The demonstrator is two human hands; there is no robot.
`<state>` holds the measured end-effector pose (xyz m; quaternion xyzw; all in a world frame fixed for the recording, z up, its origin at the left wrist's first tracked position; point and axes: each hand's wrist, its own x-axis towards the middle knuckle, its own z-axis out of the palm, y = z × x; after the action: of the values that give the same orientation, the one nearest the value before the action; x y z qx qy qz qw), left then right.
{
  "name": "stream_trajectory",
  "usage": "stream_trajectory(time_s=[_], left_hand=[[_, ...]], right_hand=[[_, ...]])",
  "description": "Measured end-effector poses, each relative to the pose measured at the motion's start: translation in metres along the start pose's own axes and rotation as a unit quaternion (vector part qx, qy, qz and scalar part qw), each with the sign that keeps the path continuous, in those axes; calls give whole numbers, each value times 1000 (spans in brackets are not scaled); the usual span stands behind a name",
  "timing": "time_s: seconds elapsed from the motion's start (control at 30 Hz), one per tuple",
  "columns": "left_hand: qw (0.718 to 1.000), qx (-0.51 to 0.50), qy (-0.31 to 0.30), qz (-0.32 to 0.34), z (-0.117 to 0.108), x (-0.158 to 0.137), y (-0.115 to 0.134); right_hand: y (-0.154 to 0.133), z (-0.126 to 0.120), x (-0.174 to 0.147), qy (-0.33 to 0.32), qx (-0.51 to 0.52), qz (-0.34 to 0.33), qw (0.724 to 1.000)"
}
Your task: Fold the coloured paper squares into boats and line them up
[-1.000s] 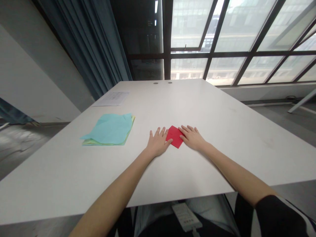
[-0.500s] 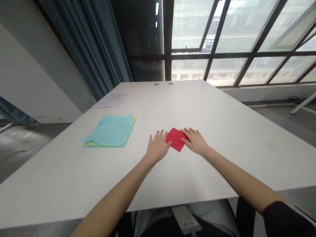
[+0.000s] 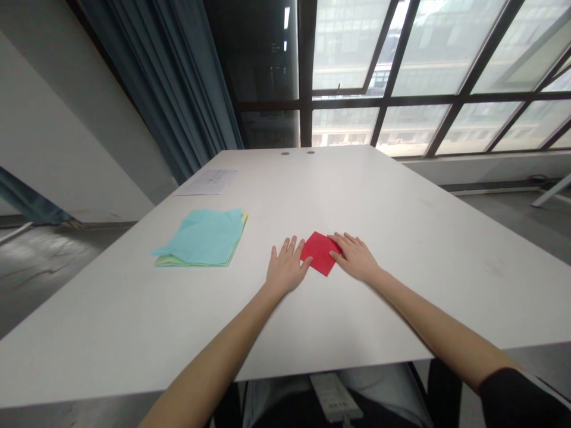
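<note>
My left fingers (image 3: 292,245) spread, touching red paper (image 3: 318,253) | my right fingers (image 3: 341,241) outstretched on its right edge | blue paper (image 3: 205,236) left of both

bare forearms (image 3: 243,330) reach forward and inward; left hand (image 3: 286,268) palm down with fingers (image 3: 292,246) spread, right hand (image 3: 355,257) palm down and angled leftward.

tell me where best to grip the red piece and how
Probably pinch the red piece by its near corner, coming from the near side: it looks flat, that corner points that way uncovered, while the left hand and right hand flank it.
</note>
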<state>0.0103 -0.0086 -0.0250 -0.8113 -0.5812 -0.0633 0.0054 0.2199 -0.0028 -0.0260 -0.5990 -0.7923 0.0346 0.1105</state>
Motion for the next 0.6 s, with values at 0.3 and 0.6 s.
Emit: stream_trajectory(time_s=[0.3, 0.6], left_hand=[[1000, 2, 1, -4, -2, 0, 0], [1000, 0, 7, -2, 0, 2, -2]], right_hand=[[0, -1, 1, 3, 4, -3, 1000], [2, 0, 4, 5, 2, -1, 1000]])
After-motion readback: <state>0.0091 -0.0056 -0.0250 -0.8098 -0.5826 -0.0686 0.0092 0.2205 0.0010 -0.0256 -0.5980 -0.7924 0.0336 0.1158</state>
